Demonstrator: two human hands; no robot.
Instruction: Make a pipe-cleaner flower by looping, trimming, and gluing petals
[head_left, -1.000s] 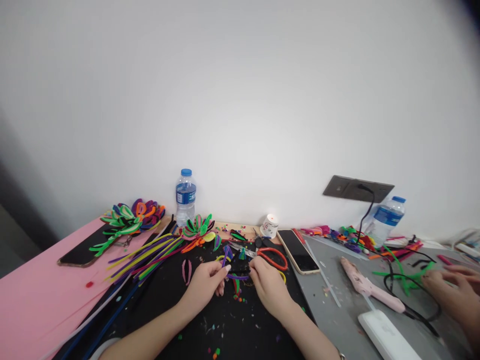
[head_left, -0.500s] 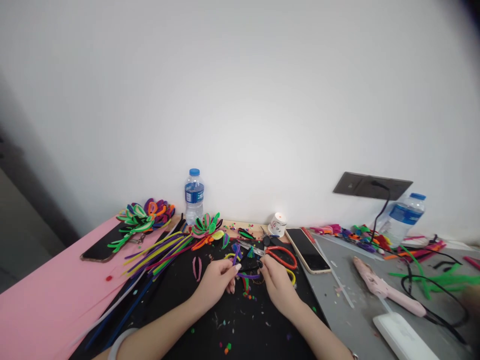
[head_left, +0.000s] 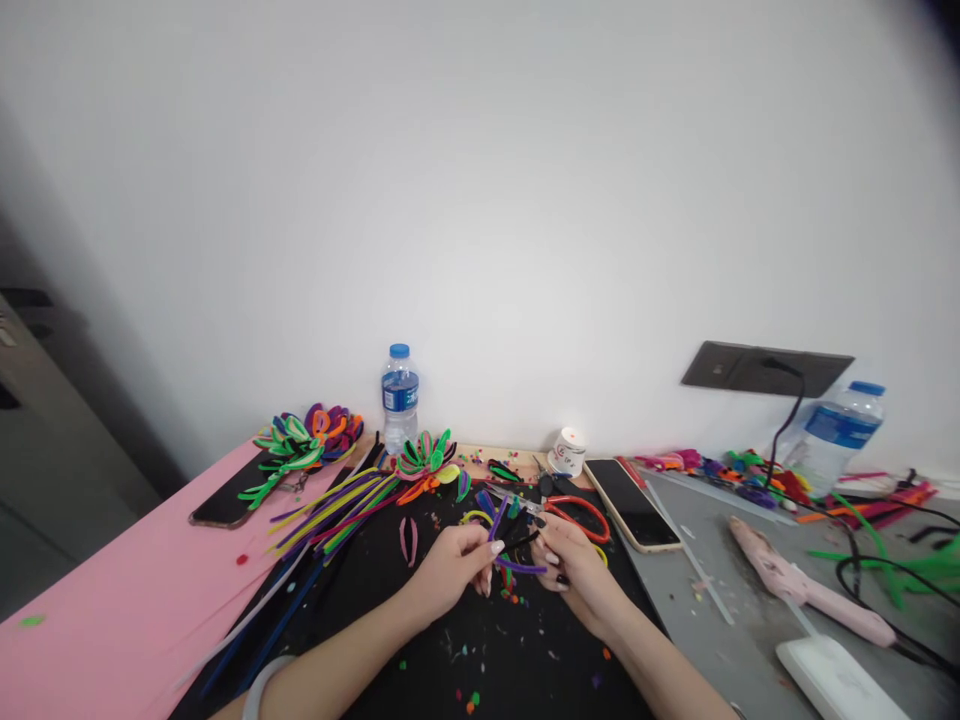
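My left hand (head_left: 456, 568) is closed in a pinch on a bent purple pipe cleaner (head_left: 523, 567), one end pointing up and the other reaching toward the right. A black pipe cleaner (head_left: 519, 545) stretches between both hands, and my right hand (head_left: 576, 565) has its fingertips closed at that strand's right end. Just beyond the right fingers lie orange-handled scissors (head_left: 581, 515), open-bladed or not I cannot tell. A bundle of pipe cleaners (head_left: 337, 510) rests to the left, beside a looped pipe-cleaner flower (head_left: 424, 458). A pink loop (head_left: 408, 540) lies near the left wrist.
Against the wall stand a water bottle (head_left: 400, 400) and a paper cup (head_left: 568, 452). A phone (head_left: 636, 508) lies to the right, near a pink glue gun (head_left: 806, 585) with a black cord. Another phone (head_left: 229, 492) is at left. Scraps dot the black mat (head_left: 450, 690).
My right hand has turned and moved slightly away from the left, its fingers now curled at the black strand. The purple pipe cleaner shows more fully. The whole view has shifted a little.
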